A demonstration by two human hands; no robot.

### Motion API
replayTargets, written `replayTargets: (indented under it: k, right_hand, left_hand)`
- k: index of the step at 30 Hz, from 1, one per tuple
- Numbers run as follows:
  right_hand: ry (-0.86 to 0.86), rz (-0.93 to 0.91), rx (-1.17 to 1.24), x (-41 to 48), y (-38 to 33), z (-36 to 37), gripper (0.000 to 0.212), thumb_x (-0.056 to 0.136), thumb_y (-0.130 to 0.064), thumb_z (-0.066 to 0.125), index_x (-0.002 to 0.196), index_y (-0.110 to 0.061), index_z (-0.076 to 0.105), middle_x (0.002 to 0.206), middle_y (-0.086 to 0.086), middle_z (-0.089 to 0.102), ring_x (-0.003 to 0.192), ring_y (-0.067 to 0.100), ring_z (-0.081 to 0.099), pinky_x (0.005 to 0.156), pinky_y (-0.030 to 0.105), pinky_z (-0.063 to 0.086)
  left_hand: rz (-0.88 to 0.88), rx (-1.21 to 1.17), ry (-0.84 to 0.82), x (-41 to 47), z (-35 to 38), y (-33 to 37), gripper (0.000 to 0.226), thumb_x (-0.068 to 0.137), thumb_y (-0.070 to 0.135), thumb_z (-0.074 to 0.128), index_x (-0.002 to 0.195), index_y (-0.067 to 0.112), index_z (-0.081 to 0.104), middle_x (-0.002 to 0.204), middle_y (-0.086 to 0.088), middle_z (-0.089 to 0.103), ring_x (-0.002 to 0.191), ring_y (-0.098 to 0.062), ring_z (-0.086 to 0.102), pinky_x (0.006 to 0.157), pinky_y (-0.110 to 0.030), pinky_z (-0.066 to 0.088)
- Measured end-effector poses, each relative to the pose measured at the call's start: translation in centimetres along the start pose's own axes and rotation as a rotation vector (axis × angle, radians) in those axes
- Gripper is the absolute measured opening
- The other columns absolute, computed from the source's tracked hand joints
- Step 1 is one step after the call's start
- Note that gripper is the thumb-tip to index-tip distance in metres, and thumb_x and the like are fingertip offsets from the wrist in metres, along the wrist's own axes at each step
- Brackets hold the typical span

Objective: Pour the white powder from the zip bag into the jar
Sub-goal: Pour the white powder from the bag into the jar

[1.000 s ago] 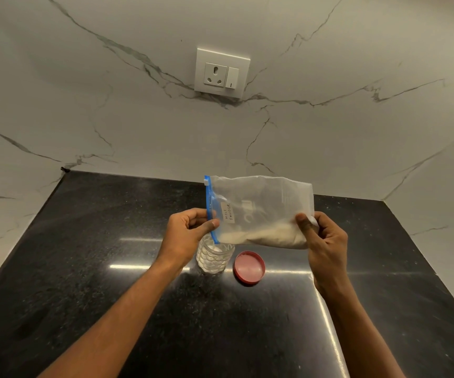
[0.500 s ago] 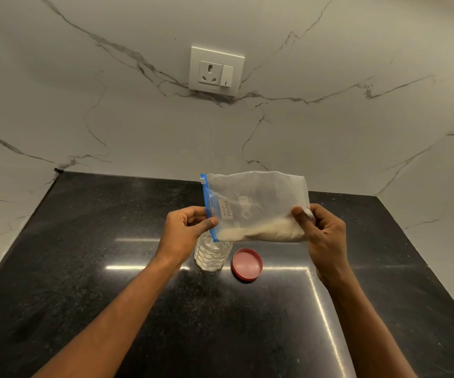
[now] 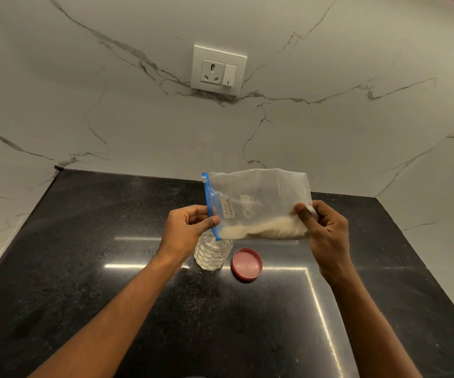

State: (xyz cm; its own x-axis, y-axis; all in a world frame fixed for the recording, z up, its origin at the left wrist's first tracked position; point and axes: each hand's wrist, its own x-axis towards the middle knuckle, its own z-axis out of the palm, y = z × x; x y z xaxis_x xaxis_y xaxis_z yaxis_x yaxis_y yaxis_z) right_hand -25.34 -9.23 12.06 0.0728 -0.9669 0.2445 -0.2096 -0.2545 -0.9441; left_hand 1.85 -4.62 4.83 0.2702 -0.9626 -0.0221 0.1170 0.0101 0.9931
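A clear zip bag with a blue zipper strip is held sideways above the counter, zipper end to the left. White powder lies along its lower edge. My left hand pinches the zipper end, and my right hand grips the bag's right edge. Directly under the zipper's lower corner stands a small clear textured jar, lid off, with some white powder inside. My left hand partly hides the jar's left side.
A red lid lies flat on the black counter just right of the jar. A marble wall with a white socket rises behind. The counter ends at the left and right edges.
The bag and both hands have stayed almost in place over the jar; the powder has settled a little along the bag's lower edge toward the zipper corner.
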Motion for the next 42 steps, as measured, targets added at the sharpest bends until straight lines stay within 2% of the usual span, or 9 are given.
replayTargets:
  k: [5,9,12,14,17,22,32,38,42]
  right_hand:
    - [-0.001,-0.007,-0.009,0.2,-0.3,0.2,0.027,0.093,-0.039,0.065,0.092,-0.013,0.072,0.094,0.010,0.070,0.086,0.032,0.069,0.070,0.043,0.061]
    - [0.001,-0.010,-0.003,0.2,-0.5,0.1,0.018,0.094,-0.038,0.066,0.086,-0.025,0.076,0.093,0.010,0.071,0.085,0.032,0.069,0.069,0.046,0.060]
    - [0.004,-0.008,0.002,0.2,-0.6,-0.1,0.017,0.094,-0.037,0.067,0.084,-0.030,0.078,0.091,0.008,0.072,0.081,0.023,0.070,0.069,0.046,0.059]
    - [0.002,-0.008,0.007,0.1,-0.7,-0.3,0.017,0.094,-0.038,0.068,0.086,-0.029,0.079,0.091,0.005,0.074,0.083,0.024,0.070,0.069,0.043,0.060]
    - [0.004,0.000,0.052,0.0,-0.8,-0.6,0.016,0.094,-0.037,0.068,0.086,-0.030,0.080,0.090,0.001,0.075,0.083,0.018,0.071,0.067,0.030,0.062]
    - [0.014,0.007,0.073,-0.2,-0.9,-0.8,0.015,0.095,-0.032,0.069,0.086,-0.028,0.080,0.087,0.000,0.076,0.080,0.014,0.071,0.065,0.024,0.060]
    - [0.018,0.024,0.136,-0.5,-1.0,-1.3,0.012,0.091,-0.025,0.072,0.095,-0.016,0.078,0.090,0.003,0.078,0.084,0.020,0.074,0.068,0.026,0.063]
    - [-0.003,-0.017,0.094,-0.1,-1.7,-1.2,0.014,0.088,-0.029,0.073,0.096,-0.018,0.078,0.090,0.002,0.078,0.082,0.018,0.073,0.069,0.028,0.063]
    - [-0.011,-0.029,0.096,0.2,-1.8,-1.2,0.013,0.090,-0.028,0.072,0.097,-0.018,0.077,0.089,-0.002,0.077,0.081,0.013,0.072,0.068,0.024,0.061]
  left_hand:
    - [-0.006,0.001,0.016,0.1,0.0,0.1,0.021,0.089,0.006,0.079,0.110,0.009,0.078,0.102,0.000,0.084,0.096,-0.013,0.080,0.075,-0.019,0.062]
    - [-0.001,0.003,0.016,-0.1,0.0,0.3,0.023,0.089,0.005,0.079,0.112,0.007,0.078,0.102,-0.002,0.084,0.096,-0.014,0.080,0.076,-0.020,0.063]
    - [0.003,-0.003,0.027,-0.1,0.0,0.3,0.023,0.089,0.004,0.079,0.113,0.005,0.077,0.104,-0.005,0.083,0.097,-0.015,0.080,0.077,-0.021,0.063]
    - [0.001,-0.006,0.032,-0.1,0.1,0.4,0.023,0.089,0.003,0.079,0.113,0.005,0.077,0.104,-0.005,0.083,0.096,-0.016,0.081,0.077,-0.022,0.064]
    - [0.007,0.007,0.025,-0.1,0.5,0.4,0.025,0.089,0.003,0.079,0.114,0.003,0.077,0.105,-0.006,0.083,0.097,-0.016,0.081,0.079,-0.023,0.064]
    - [0.007,0.004,0.029,-0.1,0.7,0.3,0.025,0.089,0.002,0.079,0.114,0.003,0.076,0.106,-0.008,0.082,0.097,-0.016,0.080,0.079,-0.024,0.064]
    - [-0.009,0.000,0.011,0.0,1.2,0.2,0.024,0.089,0.004,0.079,0.113,0.007,0.077,0.107,-0.006,0.082,0.099,-0.017,0.080,0.084,-0.030,0.066]
    - [-0.023,-0.026,0.020,0.0,1.1,0.1,0.023,0.089,0.003,0.079,0.111,0.007,0.077,0.105,-0.006,0.083,0.099,-0.018,0.080,0.083,-0.029,0.066]
    - [-0.022,-0.068,0.015,-0.1,1.2,0.4,0.021,0.088,0.000,0.079,0.108,0.009,0.078,0.100,-0.003,0.084,0.096,-0.017,0.081,0.077,-0.022,0.064]
